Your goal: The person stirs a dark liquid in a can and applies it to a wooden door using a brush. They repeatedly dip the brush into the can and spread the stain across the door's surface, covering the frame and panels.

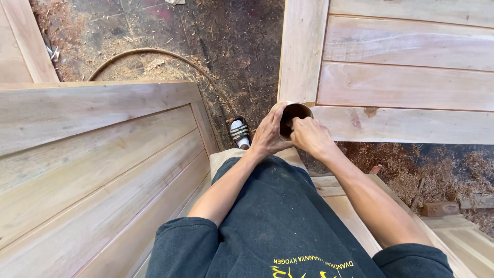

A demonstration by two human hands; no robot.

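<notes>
The left hand point(268, 135) was wrapped around a small round tin point(294, 116), probably to keep it steady, just below the wooden door point(406, 87). The right hand point(309, 135) had its fingers dipped inside the tin, seemingly to take something out.

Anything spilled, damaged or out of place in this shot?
Nothing broken. Sawdust and shavings litter the dark floor, and a hose loops loose across it. The left hand holds a small open can upright while the right hand reaches into it.
</notes>
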